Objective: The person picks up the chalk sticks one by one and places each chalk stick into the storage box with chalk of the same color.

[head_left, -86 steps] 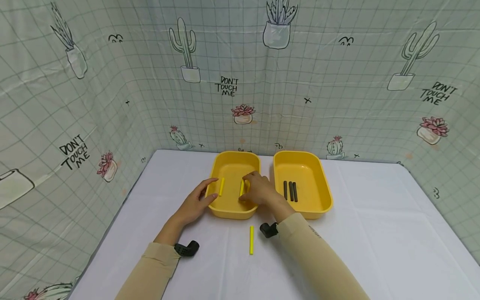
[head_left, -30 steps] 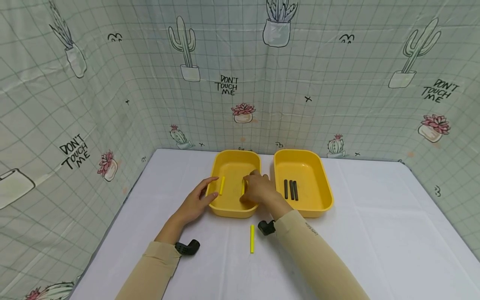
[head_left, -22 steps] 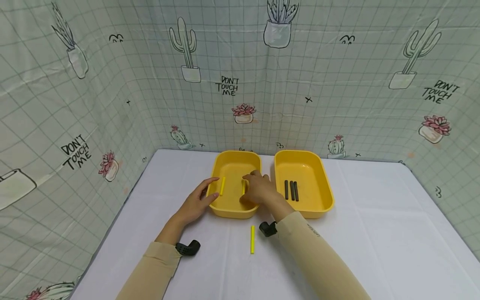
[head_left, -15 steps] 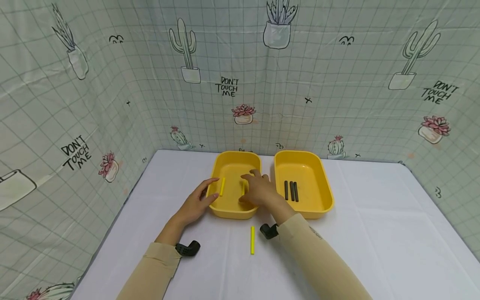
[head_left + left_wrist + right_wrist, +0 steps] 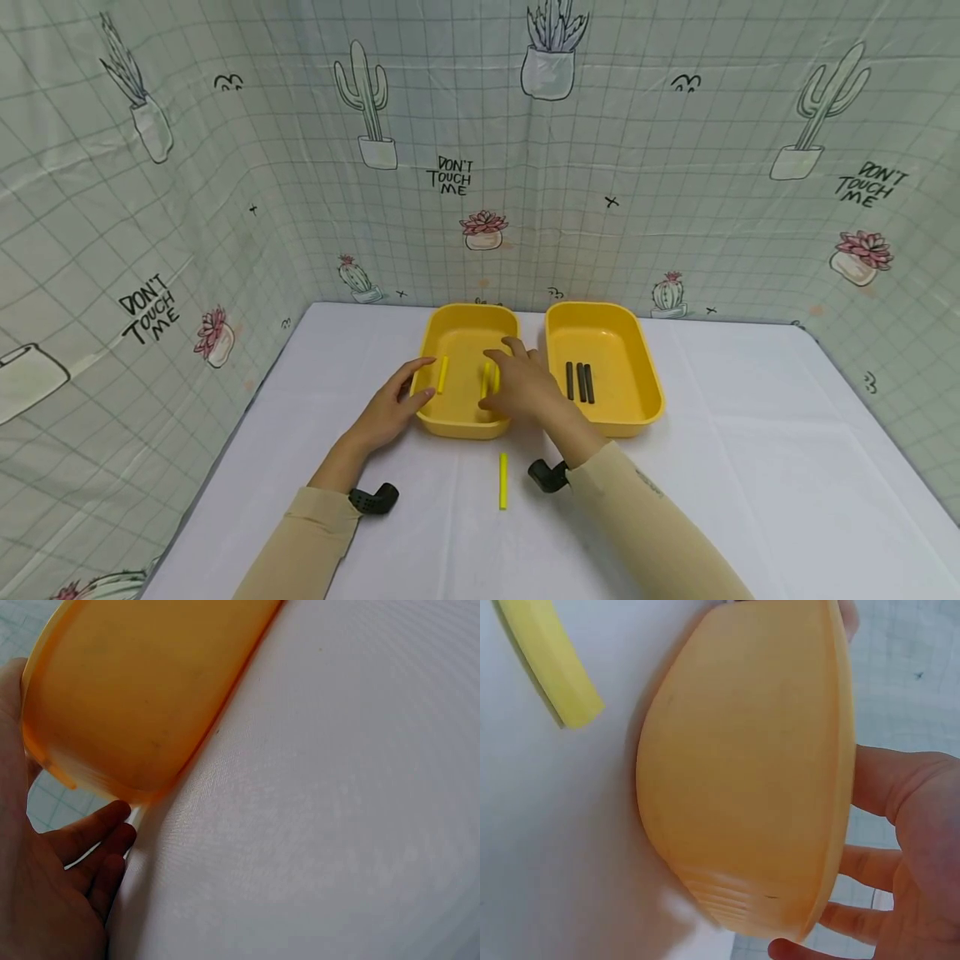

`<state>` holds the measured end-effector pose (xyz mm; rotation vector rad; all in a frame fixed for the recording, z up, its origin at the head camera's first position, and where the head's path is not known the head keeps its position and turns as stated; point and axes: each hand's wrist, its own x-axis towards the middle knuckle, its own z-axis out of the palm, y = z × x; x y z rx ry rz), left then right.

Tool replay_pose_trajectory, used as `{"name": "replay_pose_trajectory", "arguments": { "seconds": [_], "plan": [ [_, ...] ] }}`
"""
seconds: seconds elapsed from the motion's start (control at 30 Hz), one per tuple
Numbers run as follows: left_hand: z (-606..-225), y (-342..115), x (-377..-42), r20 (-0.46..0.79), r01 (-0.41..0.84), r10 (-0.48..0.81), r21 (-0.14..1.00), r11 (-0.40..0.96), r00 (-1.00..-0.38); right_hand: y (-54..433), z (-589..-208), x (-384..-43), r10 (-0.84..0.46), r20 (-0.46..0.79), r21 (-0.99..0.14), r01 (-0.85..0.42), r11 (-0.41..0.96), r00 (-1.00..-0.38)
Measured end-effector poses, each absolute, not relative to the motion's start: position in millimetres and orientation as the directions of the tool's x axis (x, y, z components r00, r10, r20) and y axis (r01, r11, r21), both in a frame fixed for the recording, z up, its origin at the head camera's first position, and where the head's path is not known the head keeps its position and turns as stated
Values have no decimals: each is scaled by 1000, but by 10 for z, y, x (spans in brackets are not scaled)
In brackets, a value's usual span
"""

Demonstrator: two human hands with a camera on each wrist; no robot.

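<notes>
My left hand point(image 5: 388, 406) holds the left rim of the left yellow tray point(image 5: 461, 429), thumb and index finger over the edge. In the left wrist view its other fingers point(image 5: 105, 832) lie outside, beside the tray wall. My right hand point(image 5: 528, 385) hovers over the tray's right side with thumb and fingers spread apart. Between them lie two yellow sticks point(image 5: 485, 381) side by side on the tray floor, partly hidden by the hand. Another yellow stick point(image 5: 442, 375) lies near the tray's left wall. One more yellow stick point(image 5: 503, 482) lies on the table in front.
A second yellow tray point(image 5: 630, 358) stands just to the right, with three black sticks point(image 5: 581, 383) in it. The right forearm passes in front of this tray. A patterned cloth point(image 5: 570, 200) hangs behind and beside the white table point(image 5: 750, 467).
My right hand's thumb and fingers have spread and drawn slightly right, away from the yellow stick they held, leaving it beside another. The left hand has stayed at the rim.
</notes>
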<state>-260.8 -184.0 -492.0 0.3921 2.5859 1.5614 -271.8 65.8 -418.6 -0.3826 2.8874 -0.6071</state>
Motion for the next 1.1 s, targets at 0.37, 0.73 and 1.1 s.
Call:
{"name": "replay_pose_trajectory", "arguments": {
  "seconds": [0.37,0.73,1.1],
  "plan": [
    [-4930,-1849,-2599,60,175,265,882,437,-962,752,-4163,-2549,-322,-46,-421,-274,865,-946],
    [-4933,-1844,-2603,52,169,266,883,439,-963,893,-4155,-2321,-337,11,-455,-305,836,-941],
    [-4915,-1846,-2596,76,195,278,880,432,-958,1000,-4142,-2134,-366,66,-500,-349,793,-928]
  ]
}}
